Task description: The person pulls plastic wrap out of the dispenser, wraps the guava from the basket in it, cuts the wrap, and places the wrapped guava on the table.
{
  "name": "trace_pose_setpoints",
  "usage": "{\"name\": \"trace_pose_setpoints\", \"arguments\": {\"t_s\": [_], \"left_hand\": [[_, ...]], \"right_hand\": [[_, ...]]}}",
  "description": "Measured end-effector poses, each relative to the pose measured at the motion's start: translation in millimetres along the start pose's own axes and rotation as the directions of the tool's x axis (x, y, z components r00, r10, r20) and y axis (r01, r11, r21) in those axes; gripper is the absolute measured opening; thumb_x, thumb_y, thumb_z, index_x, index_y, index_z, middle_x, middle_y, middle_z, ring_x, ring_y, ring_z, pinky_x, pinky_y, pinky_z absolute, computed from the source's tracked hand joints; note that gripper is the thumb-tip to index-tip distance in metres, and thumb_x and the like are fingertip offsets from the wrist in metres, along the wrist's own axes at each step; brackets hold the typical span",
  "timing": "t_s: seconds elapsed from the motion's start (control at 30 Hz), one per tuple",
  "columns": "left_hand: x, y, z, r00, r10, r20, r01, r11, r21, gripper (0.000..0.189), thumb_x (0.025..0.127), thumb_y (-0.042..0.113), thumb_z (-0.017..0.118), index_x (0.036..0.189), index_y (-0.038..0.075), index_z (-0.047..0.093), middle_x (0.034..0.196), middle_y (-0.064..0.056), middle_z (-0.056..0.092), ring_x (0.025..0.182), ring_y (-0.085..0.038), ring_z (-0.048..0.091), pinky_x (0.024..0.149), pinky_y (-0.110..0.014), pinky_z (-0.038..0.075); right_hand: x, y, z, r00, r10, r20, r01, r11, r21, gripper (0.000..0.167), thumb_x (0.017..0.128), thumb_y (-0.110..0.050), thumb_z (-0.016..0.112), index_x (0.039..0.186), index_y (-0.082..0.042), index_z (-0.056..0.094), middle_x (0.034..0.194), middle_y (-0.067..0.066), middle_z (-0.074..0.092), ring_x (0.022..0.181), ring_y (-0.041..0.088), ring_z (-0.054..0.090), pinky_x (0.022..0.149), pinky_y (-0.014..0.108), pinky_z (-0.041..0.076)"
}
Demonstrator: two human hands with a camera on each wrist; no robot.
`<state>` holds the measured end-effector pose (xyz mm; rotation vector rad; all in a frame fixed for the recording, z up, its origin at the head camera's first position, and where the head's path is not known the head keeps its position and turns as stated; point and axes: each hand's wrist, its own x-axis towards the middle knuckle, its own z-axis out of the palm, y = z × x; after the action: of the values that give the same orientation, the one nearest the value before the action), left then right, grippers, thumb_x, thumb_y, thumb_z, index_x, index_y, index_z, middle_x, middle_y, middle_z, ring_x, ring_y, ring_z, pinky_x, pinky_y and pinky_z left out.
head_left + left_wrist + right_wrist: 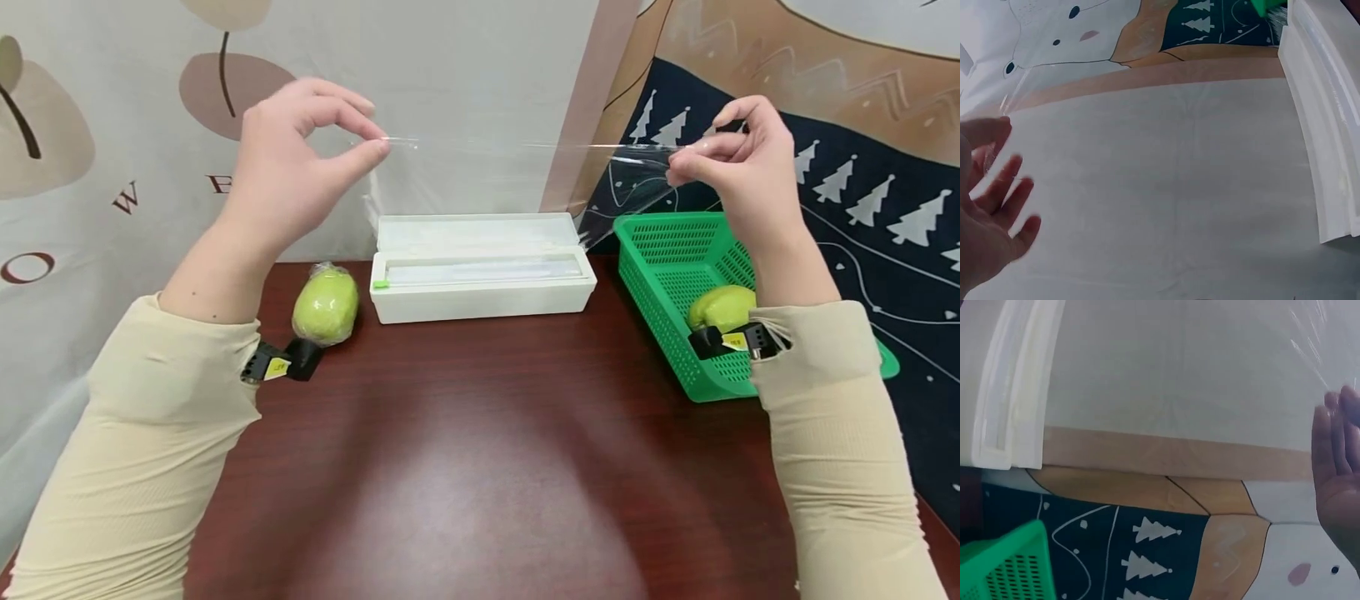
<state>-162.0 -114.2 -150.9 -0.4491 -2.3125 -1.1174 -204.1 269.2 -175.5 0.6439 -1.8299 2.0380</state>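
Note:
Between my two raised hands stretches a sheet of clear plastic wrap (555,147), its top edge catching the light. My left hand (292,158) pinches one corner with thumb and forefinger. At the other corner, my right hand (742,162) pinches the wrap with thumb and fingers. Below and behind the sheet, a white wrap dispenser box (480,302) sits on the table with its lid (472,232) raised. The wrap hangs down toward this box. In the right wrist view, creases of wrap (1310,353) run from the fingertips of the right hand (1341,450).
A yellow-green fruit (326,307) covered in plastic wrap stands left of the box on the dark red table (465,433). To the right, a green basket (660,317) holds a similar fruit (722,307), partly behind the right wrist. A patterned cloth (465,75) hangs behind.

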Motion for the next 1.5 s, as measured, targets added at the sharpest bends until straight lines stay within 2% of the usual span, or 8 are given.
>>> {"name": "trace_pose_setpoints", "arguments": {"t_s": [0.17, 0.33, 0.5, 0.7, 0.83, 1.07, 1.13, 1.5], "left_hand": [[-7.9, -4.0, -1.0, 0.992, -0.013, 0.127, 0.039, 0.977, -0.207, 0.006, 0.083, 0.016, 0.069, 0.078, 0.015, 0.071, 0.079, 0.016, 0.068, 0.081, -0.003, 0.061, 0.076, -0.016, 0.044], [-20.9, -12.4, 0.2, 0.964, 0.06, 0.261, 0.063, 0.895, -0.441, 0.008, 0.084, 0.005, 0.066, 0.078, 0.007, 0.068, 0.073, 0.004, 0.071, 0.066, -0.009, 0.065, 0.065, -0.018, 0.05], [-39.0, -18.8, 1.5, 0.918, 0.054, 0.393, 0.144, 0.878, -0.457, 0.012, 0.087, 0.002, 0.061, 0.081, 0.01, 0.068, 0.075, 0.001, 0.071, 0.067, -0.012, 0.067, 0.063, -0.022, 0.055], [-64.1, -27.5, 5.4, 0.838, 0.107, 0.535, 0.21, 0.842, -0.497, 0.012, 0.089, 0.001, 0.057, 0.084, 0.007, 0.065, 0.075, -0.002, 0.071, 0.07, -0.015, 0.068, 0.066, -0.027, 0.056], [-81.4, -32.6, 13.0, 0.778, 0.131, 0.615, 0.208, 0.869, -0.448, 0.006, 0.09, 0.002, 0.056, 0.087, 0.005, 0.061, 0.073, -0.001, 0.07, 0.069, -0.017, 0.068, 0.064, -0.03, 0.056], [-108.2, -42.5, 23.5, 0.603, 0.039, 0.797, 0.296, 0.916, -0.269, 0.022, 0.092, 0.012, 0.056, 0.111, 0.002, 0.06, 0.087, -0.011, 0.071, 0.082, -0.016, 0.068, 0.069, -0.029, 0.054], [-114.3, -45.9, 24.9, 0.57, 0.034, 0.821, 0.308, 0.917, -0.252, 0.024, 0.092, 0.015, 0.056, 0.113, 0.003, 0.062, 0.091, -0.012, 0.071, 0.084, -0.015, 0.067, 0.072, -0.029, 0.054], [-140.6, -61.4, 35.9, 0.512, 0.173, 0.842, 0.242, 0.911, -0.334, 0.011, 0.09, 0.015, 0.061, 0.093, 0.009, 0.07, 0.09, 0.0, 0.07, 0.086, -0.006, 0.064, 0.078, -0.025, 0.054]], "right_hand": [[-4.9, 2.9, -13.1, 0.974, 0.042, 0.221, -0.071, 0.99, 0.121, 0.013, 0.084, 0.017, 0.054, 0.09, 0.009, 0.063, 0.073, 0.011, 0.069, 0.066, 0.019, 0.066, 0.073, 0.023, 0.056], [-12.1, 10.3, -20.0, 0.917, -0.042, 0.395, -0.058, 0.969, 0.238, 0.021, 0.088, 0.017, 0.046, 0.086, 0.012, 0.066, 0.077, 0.014, 0.07, 0.071, 0.021, 0.067, 0.076, 0.025, 0.056], [-25.8, 18.3, -23.2, 0.859, -0.109, 0.5, -0.076, 0.939, 0.336, 0.019, 0.091, 0.014, 0.044, 0.085, 0.015, 0.062, 0.078, 0.016, 0.069, 0.072, 0.022, 0.068, 0.073, 0.026, 0.056], [-53.9, 26.8, -32.2, 0.787, -0.091, 0.61, -0.086, 0.963, 0.255, 0.021, 0.092, 0.013, 0.042, 0.091, 0.011, 0.064, 0.083, 0.012, 0.071, 0.077, 0.018, 0.068, 0.075, 0.024, 0.055], [-73.6, 32.9, -38.5, 0.719, -0.049, 0.693, -0.081, 0.985, 0.153, 0.025, 0.093, 0.012, 0.041, 0.094, 0.006, 0.065, 0.089, 0.008, 0.071, 0.081, 0.015, 0.066, 0.075, 0.021, 0.054], [-101.0, 43.2, -47.3, 0.584, 0.013, 0.812, -0.08, 0.996, 0.043, 0.032, 0.09, 0.017, 0.04, 0.101, 0.001, 0.065, 0.1, 0.004, 0.07, 0.092, 0.015, 0.064, 0.081, 0.024, 0.052], [-106.7, 46.3, -49.1, 0.55, 0.016, 0.835, -0.096, 0.994, 0.045, 0.034, 0.089, 0.019, 0.04, 0.104, 0.001, 0.065, 0.103, 0.005, 0.069, 0.096, 0.016, 0.063, 0.084, 0.024, 0.052], [-130.2, 62.8, -51.5, 0.435, 0.034, 0.9, -0.175, 0.983, 0.047, 0.045, 0.083, 0.025, 0.043, 0.108, -0.005, 0.065, 0.112, 0.004, 0.066, 0.106, 0.021, 0.059, 0.091, 0.027, 0.049]]}}
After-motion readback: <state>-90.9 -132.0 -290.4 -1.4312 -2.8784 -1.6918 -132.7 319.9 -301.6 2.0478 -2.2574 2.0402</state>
